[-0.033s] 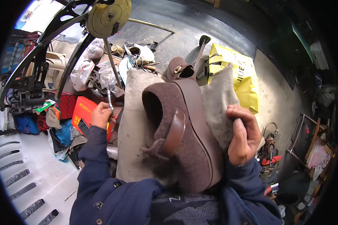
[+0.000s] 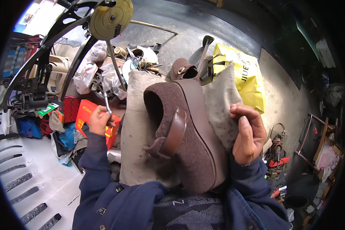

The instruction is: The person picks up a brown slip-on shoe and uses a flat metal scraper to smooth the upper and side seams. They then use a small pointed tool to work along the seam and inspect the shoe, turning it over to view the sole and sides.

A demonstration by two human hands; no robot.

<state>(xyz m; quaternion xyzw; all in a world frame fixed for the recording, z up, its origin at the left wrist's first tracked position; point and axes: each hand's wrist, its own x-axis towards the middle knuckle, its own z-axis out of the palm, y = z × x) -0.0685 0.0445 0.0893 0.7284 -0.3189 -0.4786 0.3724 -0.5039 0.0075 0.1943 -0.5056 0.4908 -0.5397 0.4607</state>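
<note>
Right hand [image 2: 247, 134] steadies brown shoe [image 2: 184, 134] — left hand [image 2: 100, 119] grips metal tool [image 2: 107, 102]

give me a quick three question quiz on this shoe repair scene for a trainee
1. True or false: the left hand grips a thin metal tool.
2. What lies under the brown shoe? A) grey cloth B) newspaper C) wooden board
3. Which hand's fingers press the cloth beside the shoe's sole?

Key: 1 true; 2 A; 3 the right hand.
</note>
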